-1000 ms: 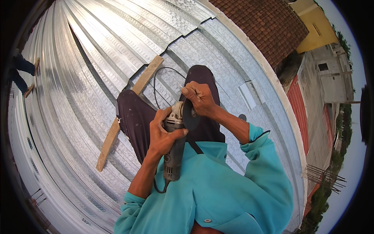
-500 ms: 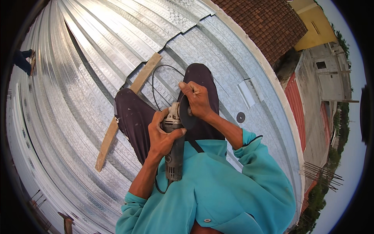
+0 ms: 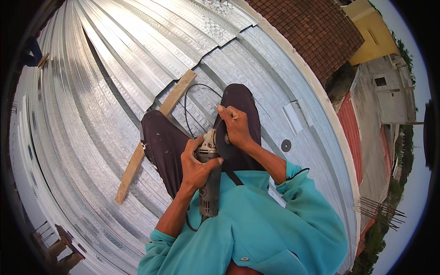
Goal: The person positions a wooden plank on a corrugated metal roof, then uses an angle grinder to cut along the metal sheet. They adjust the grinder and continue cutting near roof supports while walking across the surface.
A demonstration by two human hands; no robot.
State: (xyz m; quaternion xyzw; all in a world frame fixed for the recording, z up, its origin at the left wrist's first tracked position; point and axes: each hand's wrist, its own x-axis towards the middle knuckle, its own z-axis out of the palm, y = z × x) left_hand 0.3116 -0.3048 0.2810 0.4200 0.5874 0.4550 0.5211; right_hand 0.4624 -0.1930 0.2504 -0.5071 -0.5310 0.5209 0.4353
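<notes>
My left hand [image 3: 195, 166] is wrapped round the head end of a dark angle grinder [image 3: 210, 185], thumb across its front. The grinder stands roughly upright against my lap, its pale metal gear head on top. A black cutting disc [image 3: 222, 144] sits on the side of that head, edge-on between my hands. My right hand [image 3: 237, 127] is curled at the disc's outer face, near its centre, with the thumb up. What those fingers grip is hidden. The grinder's cord loops from its lower end beside my shirt.
Ribbed metal roofing sheets [image 3: 110, 151] lie around me. A wooden plank [image 3: 130, 172] runs past my left knee. To my right lie a loose black disc [image 3: 286, 145] and a pale metal strip [image 3: 290, 118]. Beyond the roof edge [image 3: 337, 121] are tiled roofs. Another person's leg [image 3: 33, 52] shows far left.
The whole view has shifted slightly, so the scene sits lower and further right. Both hands keep about the same place on the grinder. More brown shapes show at lower left.
</notes>
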